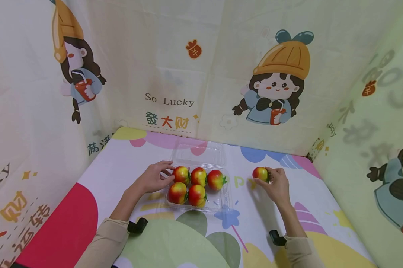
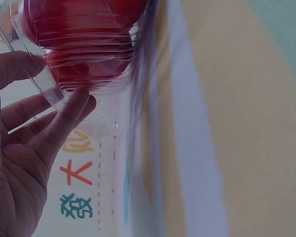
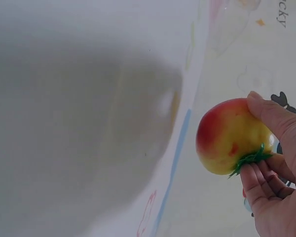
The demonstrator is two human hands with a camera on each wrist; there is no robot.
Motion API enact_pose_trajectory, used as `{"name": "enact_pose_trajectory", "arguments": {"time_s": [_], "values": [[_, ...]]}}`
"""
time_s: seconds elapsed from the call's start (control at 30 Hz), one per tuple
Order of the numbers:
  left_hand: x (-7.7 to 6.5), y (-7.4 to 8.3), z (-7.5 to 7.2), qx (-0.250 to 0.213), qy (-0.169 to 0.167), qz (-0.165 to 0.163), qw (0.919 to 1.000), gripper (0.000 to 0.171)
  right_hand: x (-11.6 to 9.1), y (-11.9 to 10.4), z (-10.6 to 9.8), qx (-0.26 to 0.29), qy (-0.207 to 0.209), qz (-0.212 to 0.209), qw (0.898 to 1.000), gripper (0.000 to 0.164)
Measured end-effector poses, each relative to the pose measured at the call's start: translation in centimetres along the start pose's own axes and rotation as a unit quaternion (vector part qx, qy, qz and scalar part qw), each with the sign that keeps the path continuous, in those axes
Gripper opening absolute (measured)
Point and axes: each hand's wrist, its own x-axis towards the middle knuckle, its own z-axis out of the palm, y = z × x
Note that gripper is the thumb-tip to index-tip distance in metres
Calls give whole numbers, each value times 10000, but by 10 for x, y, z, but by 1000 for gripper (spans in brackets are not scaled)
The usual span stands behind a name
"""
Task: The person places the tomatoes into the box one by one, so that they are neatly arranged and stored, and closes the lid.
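Note:
My right hand (image 1: 277,185) pinches a red-and-yellow toy fruit (image 1: 260,174) with a green leafy top. The right wrist view shows this fruit (image 3: 232,136) between thumb and fingertips, the leaves toward the fingers, held above the table. To its left stands an open clear plastic box (image 1: 218,203) with several similar fruits (image 1: 198,176) in two rows, three behind and two in front. The front right spot shows bare plastic. My left hand (image 1: 154,178) holds the box's left side; in the left wrist view its fingers (image 2: 71,111) lie around the clear rim.
The box's clear lid (image 1: 201,153) lies folded back behind it. A colourful printed cloth (image 1: 161,234) covers the table. Pale curtains (image 1: 214,93) with cartoon figures and lettering close in the back and both sides. Dark wrist-worn pieces (image 1: 277,238) sit near both cuffs.

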Motion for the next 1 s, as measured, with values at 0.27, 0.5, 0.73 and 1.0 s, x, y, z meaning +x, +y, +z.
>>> {"name": "enact_pose_trajectory", "arguments": {"time_s": [0.27, 0.5, 0.73, 1.0], "values": [[-1, 1, 0, -16, -23, -37, 10000, 33, -5, -7, 2, 153, 48, -25, 9999, 63], [-1, 1, 0, -3, -21, -41, 10000, 34, -13, -15, 4, 249, 113, -153, 9995, 60], [-1, 2, 0, 8, -15, -39, 10000, 33, -19, -21, 5, 348, 161, -258, 9989, 60], [-1, 2, -1, 34, -32, -52, 10000, 34, -23, -25, 5, 339, 203, -304, 9988, 62]]}}
